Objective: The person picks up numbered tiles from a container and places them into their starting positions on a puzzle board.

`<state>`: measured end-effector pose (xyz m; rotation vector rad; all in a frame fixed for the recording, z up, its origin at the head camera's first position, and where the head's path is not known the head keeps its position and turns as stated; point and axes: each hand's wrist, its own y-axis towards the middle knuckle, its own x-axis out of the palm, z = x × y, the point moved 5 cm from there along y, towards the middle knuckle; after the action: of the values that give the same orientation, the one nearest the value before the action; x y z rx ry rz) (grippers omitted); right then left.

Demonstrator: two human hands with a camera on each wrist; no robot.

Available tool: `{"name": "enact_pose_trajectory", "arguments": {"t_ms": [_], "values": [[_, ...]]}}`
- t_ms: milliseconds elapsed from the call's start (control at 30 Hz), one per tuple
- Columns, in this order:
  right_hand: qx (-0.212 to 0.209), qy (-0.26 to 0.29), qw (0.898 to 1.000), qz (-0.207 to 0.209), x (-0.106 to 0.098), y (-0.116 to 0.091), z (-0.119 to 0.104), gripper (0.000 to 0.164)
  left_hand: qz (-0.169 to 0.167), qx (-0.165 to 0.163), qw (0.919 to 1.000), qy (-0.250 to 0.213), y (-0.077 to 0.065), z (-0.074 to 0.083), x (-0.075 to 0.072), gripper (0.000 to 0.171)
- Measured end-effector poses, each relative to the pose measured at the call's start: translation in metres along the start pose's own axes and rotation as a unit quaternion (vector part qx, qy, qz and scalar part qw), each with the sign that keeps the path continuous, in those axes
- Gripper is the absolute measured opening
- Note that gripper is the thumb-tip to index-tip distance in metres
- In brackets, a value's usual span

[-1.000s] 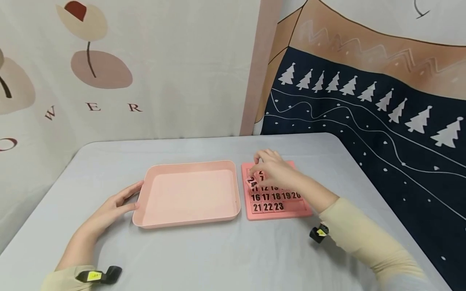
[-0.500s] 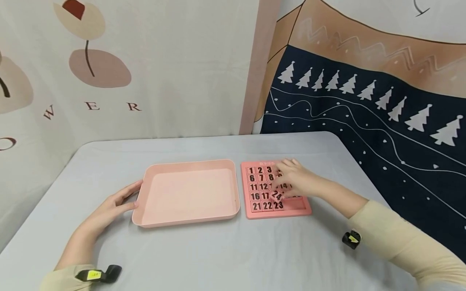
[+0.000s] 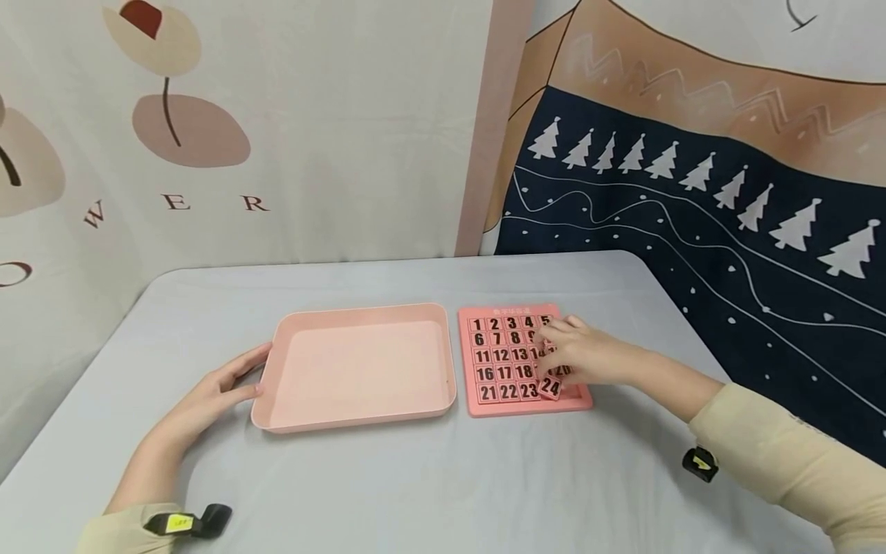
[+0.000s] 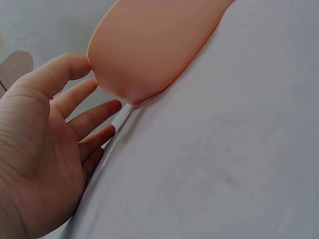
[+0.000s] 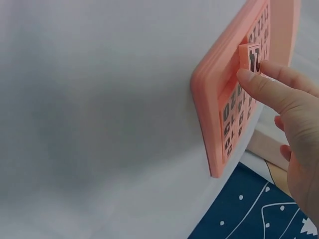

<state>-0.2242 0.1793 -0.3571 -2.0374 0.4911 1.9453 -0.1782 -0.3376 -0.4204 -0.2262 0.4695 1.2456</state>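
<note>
My right hand (image 3: 587,354) pinches a pink number tile (image 3: 550,387) marked 24 between thumb and finger. It holds the tile slightly turned, over the bottom row of the pink number puzzle board (image 3: 522,411), just right of tile 23. In the right wrist view the 24 tile (image 5: 249,58) sticks up above the board's recess, thumb at its edge. Rows of tiles from 1 to 23 fill the frame, some hidden behind my fingers. My left hand (image 3: 208,396) rests at the left end of a shallow pink tray (image 3: 360,369), thumb and fingertips touching its wall, fingers loosely extended.
The tray stands close left of the board, with a narrow gap between them. Both lie on a table covered in grey-white cloth (image 3: 388,485). Patterned curtains (image 3: 346,154) hang behind the table's far edge and along the right side.
My right hand has carried the 24 tile from the board's upper left, across the rows, down to the bottom row beside 23. My left hand and the tray stay in place.
</note>
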Motion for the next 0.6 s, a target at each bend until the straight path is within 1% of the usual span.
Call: {"name": "enact_pose_trajectory", "arguments": {"t_ms": [233, 333, 467, 600], "values": [[-0.031, -0.011, 0.999, 0.022, 0.0032, -0.0018, -0.0005, 0.036, 0.001, 0.004, 1.0, -0.001, 0.0002, -0.0015, -0.0001, 0.062], [-0.037, -0.015, 0.999, 0.022, 0.0051, -0.0017, 0.0, 0.037, 0.001, 0.004, 1.0, 0.0, 0.0003, -0.0019, -0.0002, 0.062], [-0.037, -0.02, 0.999, 0.016, 0.0077, -0.0011, -0.0012, 0.037, 0.0, 0.004, 1.0, -0.002, 0.0003, -0.0017, -0.0002, 0.062], [-0.031, -0.014, 0.999, 0.02, 0.0086, -0.0011, -0.003, 0.036, -0.001, 0.004, 1.0, -0.004, 0.0001, -0.0019, -0.0001, 0.062]]}}
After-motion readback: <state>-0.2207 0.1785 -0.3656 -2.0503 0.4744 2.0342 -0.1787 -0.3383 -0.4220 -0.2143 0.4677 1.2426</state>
